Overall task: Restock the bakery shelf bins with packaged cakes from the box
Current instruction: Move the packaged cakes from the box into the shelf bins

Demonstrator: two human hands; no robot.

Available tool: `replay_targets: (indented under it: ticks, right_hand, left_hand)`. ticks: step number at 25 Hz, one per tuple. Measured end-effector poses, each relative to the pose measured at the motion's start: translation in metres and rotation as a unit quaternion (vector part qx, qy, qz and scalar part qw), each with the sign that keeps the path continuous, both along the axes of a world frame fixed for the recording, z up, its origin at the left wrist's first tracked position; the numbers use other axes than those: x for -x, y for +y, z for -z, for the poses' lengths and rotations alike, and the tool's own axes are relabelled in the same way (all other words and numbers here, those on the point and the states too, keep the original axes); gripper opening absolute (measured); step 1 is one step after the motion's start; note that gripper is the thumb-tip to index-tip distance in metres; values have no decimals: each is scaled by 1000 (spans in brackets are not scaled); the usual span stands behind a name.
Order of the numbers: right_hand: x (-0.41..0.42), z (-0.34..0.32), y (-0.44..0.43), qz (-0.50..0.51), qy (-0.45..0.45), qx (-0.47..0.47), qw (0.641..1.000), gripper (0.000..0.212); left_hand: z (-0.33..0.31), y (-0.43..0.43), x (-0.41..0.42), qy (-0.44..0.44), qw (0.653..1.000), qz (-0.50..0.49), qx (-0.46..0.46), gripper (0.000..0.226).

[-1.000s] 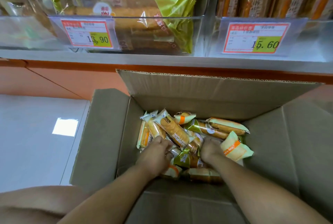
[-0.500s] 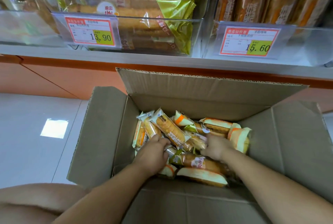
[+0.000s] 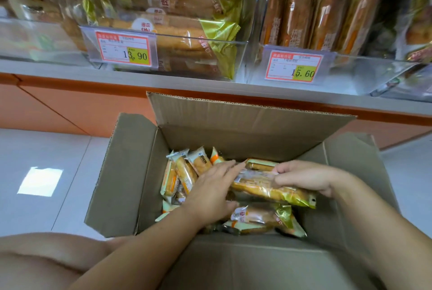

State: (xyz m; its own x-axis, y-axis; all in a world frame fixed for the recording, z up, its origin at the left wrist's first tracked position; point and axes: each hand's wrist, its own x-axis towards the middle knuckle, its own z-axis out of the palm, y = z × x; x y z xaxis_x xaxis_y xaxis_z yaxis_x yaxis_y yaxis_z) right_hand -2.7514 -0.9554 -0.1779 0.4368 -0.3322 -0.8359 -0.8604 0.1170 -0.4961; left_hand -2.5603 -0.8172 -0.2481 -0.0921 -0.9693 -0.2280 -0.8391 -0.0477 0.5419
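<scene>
One packaged cake (image 3: 268, 190) over box (image 3: 233, 126), right hand (image 3: 306, 177) gripping it, left hand (image 3: 210, 194) spread, touching its end.

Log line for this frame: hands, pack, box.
phase: pick from box | right hand: grips long cake pack | left hand: open, touching pack's left end | other packs: in box
</scene>
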Motion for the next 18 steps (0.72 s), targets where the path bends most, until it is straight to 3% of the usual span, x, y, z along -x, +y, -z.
replay_targets:
  ticks: [2, 4, 5, 7, 9, 12, 14, 18]
  right_hand:
    - [-5, -5, 8, 15, -56, -89, 994, 22]
    - [-10, -1, 13, 37, -79, -101, 991, 34]
    - [-11, 6, 13, 53, -75, -65, 994, 35]
    - [-11, 32, 8, 60, -27, 100, 993, 31]
    - [-6, 65, 6, -1, 45, 202, 978, 26]
    - [-4, 109, 35, -190, 116, 121, 967, 53]
    - [-7, 121, 57, -302, 143, 145, 931, 69]
    - [-9, 108, 47, -289, 135, 179, 931, 60]
  left_hand:
    - [-6, -8, 3, -22, 998, 47, 22, 83]
    - [-9, -13, -6, -21, 998, 53, -7, 65]
    - [-11, -13, -15, -23, 998, 45, -32, 56]
    - [-13, -10, -34, -25, 996, 9, -86, 48]
    - [-11, -2, -53, 67, 980, -66, -177, 48]
    - [-12, 13, -72, 284, 902, -176, -273, 39]
    - [-16, 19, -79, 308, 892, -190, -271, 29]
    - [-19, 22, -83, 281, 899, -213, -260, 32]
